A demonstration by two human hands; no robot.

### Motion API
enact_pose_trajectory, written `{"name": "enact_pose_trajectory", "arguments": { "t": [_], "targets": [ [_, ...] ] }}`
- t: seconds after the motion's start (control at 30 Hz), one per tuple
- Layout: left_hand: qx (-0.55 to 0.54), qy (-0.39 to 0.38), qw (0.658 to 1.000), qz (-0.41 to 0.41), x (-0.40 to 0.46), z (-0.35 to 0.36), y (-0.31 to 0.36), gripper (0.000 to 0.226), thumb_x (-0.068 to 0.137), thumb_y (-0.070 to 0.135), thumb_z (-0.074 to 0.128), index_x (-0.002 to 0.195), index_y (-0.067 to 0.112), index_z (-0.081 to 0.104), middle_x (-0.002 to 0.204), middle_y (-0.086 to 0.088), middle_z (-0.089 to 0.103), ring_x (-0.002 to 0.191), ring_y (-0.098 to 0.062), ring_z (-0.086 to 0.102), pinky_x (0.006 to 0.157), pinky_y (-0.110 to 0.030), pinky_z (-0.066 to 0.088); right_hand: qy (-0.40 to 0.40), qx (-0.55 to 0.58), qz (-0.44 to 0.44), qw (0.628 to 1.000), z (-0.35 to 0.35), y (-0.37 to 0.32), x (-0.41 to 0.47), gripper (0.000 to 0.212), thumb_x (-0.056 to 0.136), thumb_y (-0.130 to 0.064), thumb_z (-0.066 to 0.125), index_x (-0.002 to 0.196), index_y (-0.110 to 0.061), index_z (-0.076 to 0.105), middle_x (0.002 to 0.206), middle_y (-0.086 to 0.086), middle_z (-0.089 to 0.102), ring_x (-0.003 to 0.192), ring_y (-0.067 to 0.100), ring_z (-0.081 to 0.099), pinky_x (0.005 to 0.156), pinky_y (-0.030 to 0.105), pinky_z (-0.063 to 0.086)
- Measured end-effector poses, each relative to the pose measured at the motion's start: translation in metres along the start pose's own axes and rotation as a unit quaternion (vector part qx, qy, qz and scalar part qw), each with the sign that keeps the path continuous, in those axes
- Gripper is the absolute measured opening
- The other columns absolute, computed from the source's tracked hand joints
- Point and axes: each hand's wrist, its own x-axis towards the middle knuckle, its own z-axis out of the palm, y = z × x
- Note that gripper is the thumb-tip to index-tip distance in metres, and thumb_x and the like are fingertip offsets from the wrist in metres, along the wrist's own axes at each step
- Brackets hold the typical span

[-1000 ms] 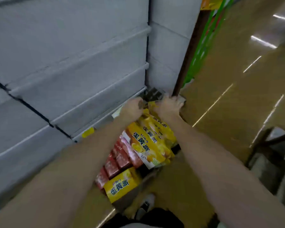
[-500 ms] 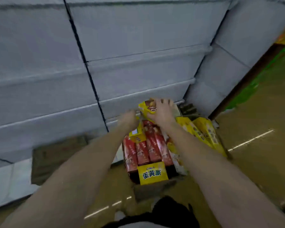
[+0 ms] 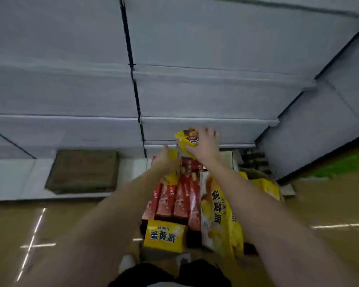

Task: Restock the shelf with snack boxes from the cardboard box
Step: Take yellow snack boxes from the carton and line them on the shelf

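My right hand (image 3: 204,147) grips a yellow snack box (image 3: 186,138) with a brown picture, lifted in front of the low edge of the grey shelf (image 3: 205,121). My left hand (image 3: 164,161) reaches down into the cardboard box (image 3: 145,250) and rests against a small yellow box (image 3: 173,155); whether its fingers hold it is hidden. The cardboard box holds several red snack boxes (image 3: 174,201), a yellow box (image 3: 164,236) at the near end and a large yellow pack (image 3: 220,218) on the right.
The grey shelving is blurred out across the upper view. A flat brown carton (image 3: 83,171) lies on the white base ledge at the left. More yellow boxes (image 3: 267,187) sit at the right on the brown floor. My shoes and dark shorts show at the bottom.
The view has swung left and now faces the shelf squarely. My right hand has raised the yellow snack box a little higher towards the shelf edge. My left hand stays low in the cardboard box.
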Motion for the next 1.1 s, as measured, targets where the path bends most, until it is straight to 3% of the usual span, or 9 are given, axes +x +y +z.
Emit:
{"name": "enact_pose_trajectory", "arguments": {
  "t": [0.17, 0.27, 0.33, 0.47, 0.57, 0.63, 0.83, 1.0, 1.1],
  "targets": [
    [-0.058, 0.053, 0.995, -0.067, -0.016, -0.066, -0.007, 0.074, 0.084, 0.031, 0.075, 0.141, 0.008, 0.034, 0.119, -0.008, 0.058, 0.102, -0.025, 0.059, 0.070, -0.026, 0.042, -0.035, 0.038, -0.057, 0.997, 0.017, -0.067, 0.031, 0.056, 0.071, -0.057, 0.069, 0.106, -0.014, 0.059, 0.107, 0.008, 0.060, 0.110, 0.032, 0.050, 0.094, 0.040, 0.027],
    [-0.102, 0.106, 0.982, -0.121, -0.033, -0.127, -0.041, 0.084, 0.078, 0.034, 0.079, 0.143, 0.007, 0.033, 0.133, -0.015, 0.055, 0.122, -0.031, 0.055, 0.084, -0.029, 0.044, -0.052, 0.084, -0.131, 0.986, 0.027, -0.141, 0.030, 0.064, 0.066, -0.059, 0.064, 0.109, -0.012, 0.058, 0.110, 0.011, 0.062, 0.111, 0.032, 0.050, 0.097, 0.042, 0.028],
    [-0.130, 0.145, 0.970, -0.143, -0.051, -0.171, -0.075, 0.090, 0.069, 0.039, 0.083, 0.141, 0.008, 0.038, 0.132, -0.014, 0.056, 0.121, -0.030, 0.056, 0.093, -0.035, 0.050, -0.067, 0.107, -0.179, 0.976, 0.034, -0.191, 0.023, 0.064, 0.069, -0.053, 0.073, 0.113, -0.009, 0.058, 0.113, 0.013, 0.061, 0.114, 0.034, 0.050, 0.098, 0.044, 0.029],
    [-0.119, 0.239, 0.945, -0.189, -0.098, -0.252, -0.157, 0.071, 0.055, 0.041, 0.078, 0.120, 0.017, 0.060, 0.107, -0.003, 0.064, 0.108, -0.023, 0.062, 0.091, -0.038, 0.054, -0.147, 0.092, -0.248, 0.953, 0.050, -0.299, -0.004, 0.080, 0.070, -0.053, 0.077, 0.128, -0.005, 0.047, 0.127, 0.016, 0.056, 0.124, 0.034, 0.047, 0.107, 0.044, 0.028],
    [-0.102, 0.273, 0.926, -0.240, -0.135, -0.310, -0.229, 0.048, 0.052, 0.038, 0.076, 0.094, 0.023, 0.060, 0.097, -0.003, 0.061, 0.104, -0.026, 0.062, 0.082, -0.034, 0.053, -0.184, 0.064, -0.305, 0.932, 0.067, -0.386, -0.041, 0.091, 0.070, -0.059, 0.077, 0.134, -0.004, 0.045, 0.134, 0.016, 0.050, 0.128, 0.034, 0.041, 0.110, 0.043, 0.026],
    [-0.129, 0.300, 0.909, -0.260, -0.159, -0.347, -0.276, 0.061, 0.046, 0.035, 0.074, 0.103, 0.023, 0.060, 0.105, -0.006, 0.062, 0.105, -0.028, 0.060, 0.083, -0.036, 0.054, -0.186, 0.057, -0.337, 0.921, 0.082, -0.443, -0.070, 0.094, 0.066, -0.063, 0.077, 0.135, -0.007, 0.046, 0.134, 0.016, 0.047, 0.126, 0.034, 0.038, 0.109, 0.041, 0.028],
    [-0.151, 0.351, 0.875, -0.295, -0.243, -0.457, -0.408, 0.066, 0.060, 0.018, 0.083, 0.119, 0.016, 0.056, 0.112, -0.007, 0.060, 0.102, -0.026, 0.058, 0.082, -0.038, 0.055, -0.249, 0.082, -0.376, 0.889, 0.114, -0.614, -0.157, 0.104, 0.059, -0.054, 0.083, 0.144, -0.017, 0.035, 0.142, 0.013, 0.029, 0.132, 0.034, 0.027, 0.105, 0.044, 0.034],
    [-0.179, 0.401, 0.841, -0.316, -0.309, -0.538, -0.494, 0.066, 0.066, 0.021, 0.084, 0.121, 0.010, 0.049, 0.112, -0.009, 0.055, 0.101, -0.026, 0.055, 0.079, -0.036, 0.050, -0.313, 0.137, -0.421, 0.840, 0.137, -0.745, -0.213, 0.112, 0.054, -0.052, 0.088, 0.140, -0.009, 0.029, 0.136, 0.011, 0.047, 0.126, 0.032, 0.047, 0.100, 0.044, 0.045],
    [-0.248, 0.445, 0.789, -0.343, -0.341, -0.579, -0.541, 0.070, 0.065, 0.021, 0.084, 0.124, 0.011, 0.047, 0.117, -0.010, 0.056, 0.100, -0.026, 0.055, 0.074, -0.034, 0.049, -0.343, 0.153, -0.460, 0.805, 0.145, -0.813, -0.241, 0.120, 0.052, -0.053, 0.091, 0.140, -0.010, 0.021, 0.134, 0.009, 0.053, 0.121, 0.031, 0.054, 0.094, 0.040, 0.049]
  ]
}}
